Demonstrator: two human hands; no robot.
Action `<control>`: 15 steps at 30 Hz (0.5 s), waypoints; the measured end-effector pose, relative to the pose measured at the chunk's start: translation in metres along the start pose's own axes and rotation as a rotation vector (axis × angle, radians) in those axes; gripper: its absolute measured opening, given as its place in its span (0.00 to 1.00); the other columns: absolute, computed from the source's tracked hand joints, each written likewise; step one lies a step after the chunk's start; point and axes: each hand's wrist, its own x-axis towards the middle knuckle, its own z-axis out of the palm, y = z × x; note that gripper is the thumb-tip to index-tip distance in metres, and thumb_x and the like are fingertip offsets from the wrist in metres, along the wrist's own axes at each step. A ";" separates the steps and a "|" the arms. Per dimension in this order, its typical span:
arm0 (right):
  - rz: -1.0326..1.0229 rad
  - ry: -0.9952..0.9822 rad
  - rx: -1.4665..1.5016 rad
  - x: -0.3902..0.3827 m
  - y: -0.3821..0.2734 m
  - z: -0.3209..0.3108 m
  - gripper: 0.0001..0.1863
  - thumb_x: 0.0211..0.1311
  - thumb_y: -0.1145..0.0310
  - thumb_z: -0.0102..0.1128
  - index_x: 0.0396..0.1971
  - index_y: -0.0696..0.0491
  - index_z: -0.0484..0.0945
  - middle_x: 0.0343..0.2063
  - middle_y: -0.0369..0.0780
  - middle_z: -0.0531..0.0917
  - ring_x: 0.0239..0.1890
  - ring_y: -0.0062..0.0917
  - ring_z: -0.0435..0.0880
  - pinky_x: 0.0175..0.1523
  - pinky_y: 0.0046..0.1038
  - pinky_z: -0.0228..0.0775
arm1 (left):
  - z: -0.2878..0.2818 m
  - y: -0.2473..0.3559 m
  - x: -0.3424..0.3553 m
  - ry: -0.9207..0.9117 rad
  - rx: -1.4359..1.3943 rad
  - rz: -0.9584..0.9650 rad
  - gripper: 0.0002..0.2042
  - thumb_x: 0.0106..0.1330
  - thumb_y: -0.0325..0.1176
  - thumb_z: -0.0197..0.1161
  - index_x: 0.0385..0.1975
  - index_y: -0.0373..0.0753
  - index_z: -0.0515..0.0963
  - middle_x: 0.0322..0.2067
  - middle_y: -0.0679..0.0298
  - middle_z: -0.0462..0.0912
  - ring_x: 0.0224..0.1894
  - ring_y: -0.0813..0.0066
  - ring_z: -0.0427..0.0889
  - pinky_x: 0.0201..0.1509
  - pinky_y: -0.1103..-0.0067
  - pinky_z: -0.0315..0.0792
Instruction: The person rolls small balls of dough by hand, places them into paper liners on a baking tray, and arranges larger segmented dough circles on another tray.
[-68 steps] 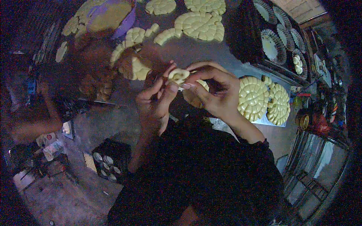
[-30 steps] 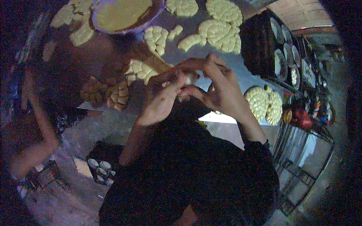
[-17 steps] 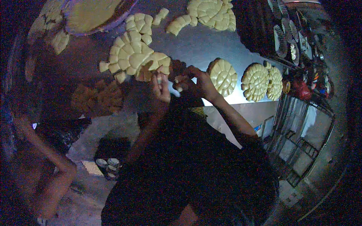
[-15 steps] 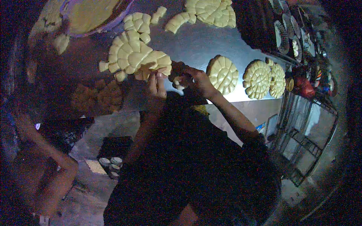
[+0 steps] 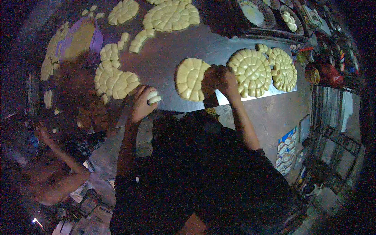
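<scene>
My left hand (image 5: 140, 105) is closed around a small pale dough piece (image 5: 154, 98) at the near edge of the metal table (image 5: 162, 74). Just beyond it lies a cluster of dough pieces (image 5: 114, 82). Farther right, my right hand (image 5: 228, 83) is closed, with its fingers bent down in shadow; whatever they grip is hidden. That hand sits between two flat rounds of pressed-together dough pieces: one round (image 5: 189, 80) on its left, partly shaded, and a larger round (image 5: 250, 72) on its right. Beyond the larger one is another round (image 5: 284, 69).
More dough rounds (image 5: 172, 15) and a short curved dough row (image 5: 141, 39) lie on the far side. A purple tub (image 5: 96, 41) stands at the far left. Dark trays (image 5: 254, 15) are at the far right. Another person's arm (image 5: 62, 156) is at the left.
My left hand has drawn away from the dough cluster with a dough piece in it. My right hand has moved right, past the nearest round. The view has shifted too.
</scene>
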 end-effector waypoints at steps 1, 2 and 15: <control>0.061 -0.003 0.123 0.003 0.000 0.006 0.16 0.50 0.56 0.70 0.33 0.51 0.81 0.29 0.44 0.84 0.34 0.41 0.84 0.41 0.41 0.75 | -0.002 0.008 0.001 0.017 0.026 0.004 0.34 0.42 0.33 0.78 0.54 0.43 0.72 0.46 0.56 0.76 0.52 0.53 0.74 0.57 0.63 0.69; 0.139 0.004 0.257 0.008 -0.021 -0.005 0.15 0.50 0.57 0.70 0.33 0.51 0.81 0.29 0.43 0.84 0.33 0.40 0.84 0.40 0.41 0.75 | -0.012 0.023 0.003 0.027 0.059 0.002 0.34 0.43 0.34 0.78 0.54 0.43 0.72 0.45 0.56 0.76 0.51 0.53 0.74 0.56 0.63 0.69; -0.165 0.110 1.097 -0.008 -0.017 -0.201 0.18 0.54 0.82 0.65 0.33 0.50 0.64 0.32 0.36 0.72 0.36 0.24 0.73 0.42 0.26 0.69 | -0.021 0.175 0.022 0.298 -0.160 -0.028 0.25 0.64 0.34 0.64 0.60 0.37 0.69 0.52 0.54 0.76 0.57 0.61 0.74 0.63 0.70 0.65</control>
